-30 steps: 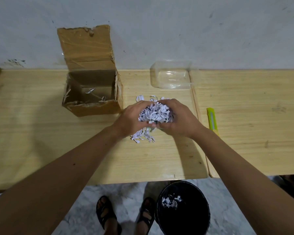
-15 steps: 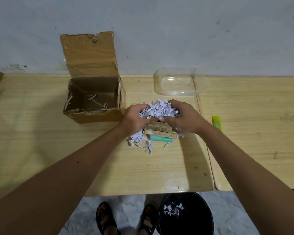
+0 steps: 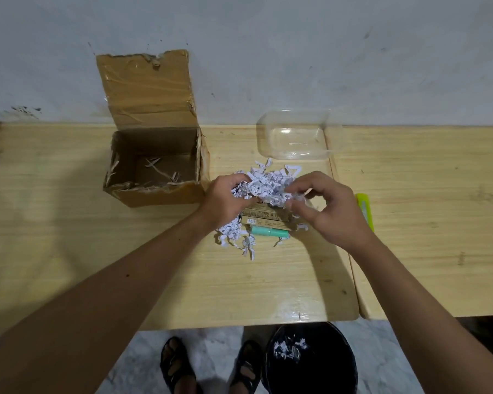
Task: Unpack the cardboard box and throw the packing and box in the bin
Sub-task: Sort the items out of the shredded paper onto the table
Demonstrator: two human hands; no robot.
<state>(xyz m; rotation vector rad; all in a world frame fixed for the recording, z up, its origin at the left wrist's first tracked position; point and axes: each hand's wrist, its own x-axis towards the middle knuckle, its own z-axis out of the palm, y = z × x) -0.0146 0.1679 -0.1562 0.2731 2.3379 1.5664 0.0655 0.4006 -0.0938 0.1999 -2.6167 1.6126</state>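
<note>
Both hands, the left hand [image 3: 225,199] and right hand [image 3: 329,207], grab the white shredded paper packing [image 3: 264,184] mid-tabletop. Next, I think: drop it in the round black bin [image 3: 310,362] below the front edge.

Both hands work a heap of shredded paper [image 3: 268,184] on the wooden table [image 3: 69,237]: the left hand [image 3: 225,199] grips its edge, the right hand [image 3: 329,207] pinches strands. Beneath lie small cartons [image 3: 265,218] and a mint-green tube [image 3: 269,232]. The open cardboard box [image 3: 154,169] stands left; a black bin [image 3: 310,362] sits below.
</note>
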